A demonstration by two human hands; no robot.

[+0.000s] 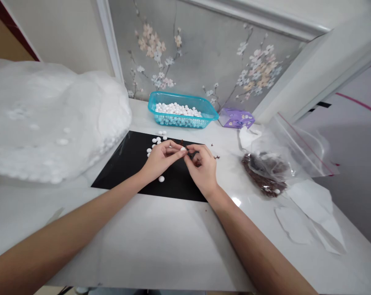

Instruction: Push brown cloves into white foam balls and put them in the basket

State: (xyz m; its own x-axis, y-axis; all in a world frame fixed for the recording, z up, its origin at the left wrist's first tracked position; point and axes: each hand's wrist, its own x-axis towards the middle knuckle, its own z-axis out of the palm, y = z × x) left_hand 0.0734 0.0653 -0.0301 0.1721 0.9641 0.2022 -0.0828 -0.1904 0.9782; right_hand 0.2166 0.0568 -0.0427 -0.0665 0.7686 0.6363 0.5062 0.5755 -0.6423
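White ball point(183, 149) pinched in the left hand point(157, 160)

Left thumb and forefinger press on the ball above the black mat point(169, 189) — only the ball's width between them. The right hand point(205, 166) has its thumb and forefinger nearly together just beside it, other fingers curled; I cannot tell what they grip. Both forearms slant inward over the desk point(173, 241) — fingertips meeting near the middle, loose balls point(161, 179) left of them on the mat.

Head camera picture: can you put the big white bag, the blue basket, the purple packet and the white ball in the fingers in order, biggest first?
1. Big white bag
2. Blue basket
3. Purple packet
4. White ball, partly covered
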